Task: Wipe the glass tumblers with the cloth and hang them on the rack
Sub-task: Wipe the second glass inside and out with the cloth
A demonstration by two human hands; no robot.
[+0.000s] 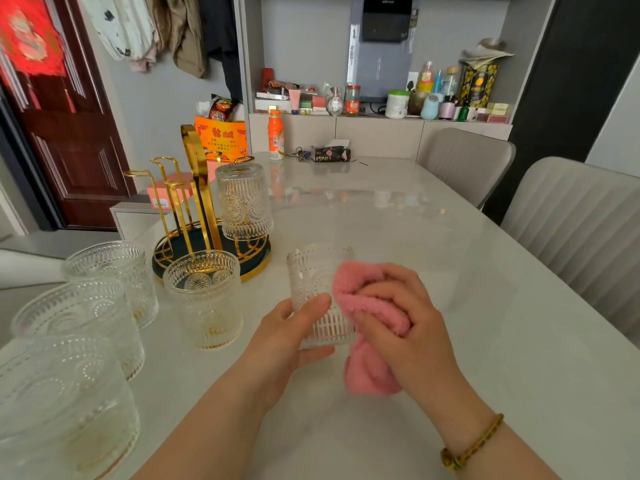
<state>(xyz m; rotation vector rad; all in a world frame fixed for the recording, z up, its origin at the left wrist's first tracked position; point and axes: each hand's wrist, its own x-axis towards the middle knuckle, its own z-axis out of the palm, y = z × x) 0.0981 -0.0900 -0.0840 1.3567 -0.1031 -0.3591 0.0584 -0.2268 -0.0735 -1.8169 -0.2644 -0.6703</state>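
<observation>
Taking the gold wire rack as the landmark, four embossed glass tumblers are seen standing upright on the pale marble table to its left and front. Nearest the camera, at the far left edge and well in front of the rack, is the nearest tumbler; just behind it stands a second tumbler, and behind that a third tumbler, just left of the rack's dark base. A fourth tumbler is placed directly in front of the rack, close to its base. These four appear not yet wiped, and a yellowish tint shows at the bottom of some.

On the rack itself, one hung tumbler is seen inverted over a prong on the right side; the remaining gold prongs are bare.

To the right of the rack and nearer the camera, the held tumbler is kept upright, apparently resting on or just above the table. It is gripped by the left hand, the thumb laid across its near wall and the fingers wrapped under and around its base. A pink cloth is pressed against the tumbler's right side by the right hand, whose fingers are closed over the bunched fabric; a braided bracelet is worn on that wrist.

The task is judged to be at an early stage: one glass is hung, one is being wiped, and four are left.
</observation>
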